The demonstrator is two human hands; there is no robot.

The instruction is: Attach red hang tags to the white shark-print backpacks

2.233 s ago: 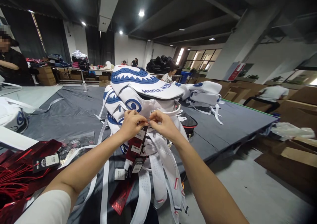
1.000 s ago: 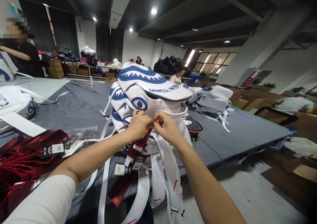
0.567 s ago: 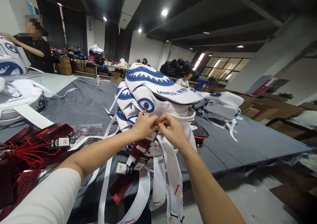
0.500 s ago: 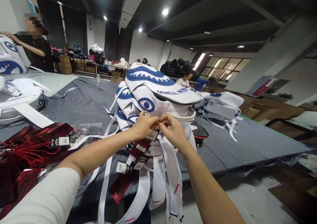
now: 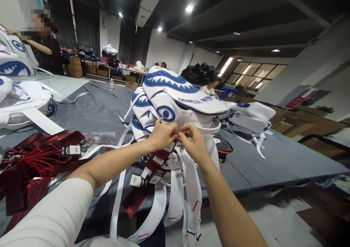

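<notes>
A stack of white backpacks (image 5: 175,97) with blue shark-mouth prints sits at the near edge of a grey table (image 5: 93,110). My left hand (image 5: 162,133) and my right hand (image 5: 193,143) meet fingertip to fingertip just under the top bag's rim, pinching a small fastener that I cannot make out clearly. Dark red hang tags (image 5: 158,159) dangle right below my left hand. White straps (image 5: 188,181) hang down over the table edge beneath both hands.
A heap of red hang tags (image 5: 30,159) lies at the left beside a clear plastic bag (image 5: 95,139). More white shark backpacks (image 5: 19,94) lie far left and behind right (image 5: 251,116). A person in black (image 5: 45,43) stands far left; others sit farther back.
The view has drifted left and slightly up over the frames. My hands stay pinched together at the same spot on the bag, fingers shifting only slightly.
</notes>
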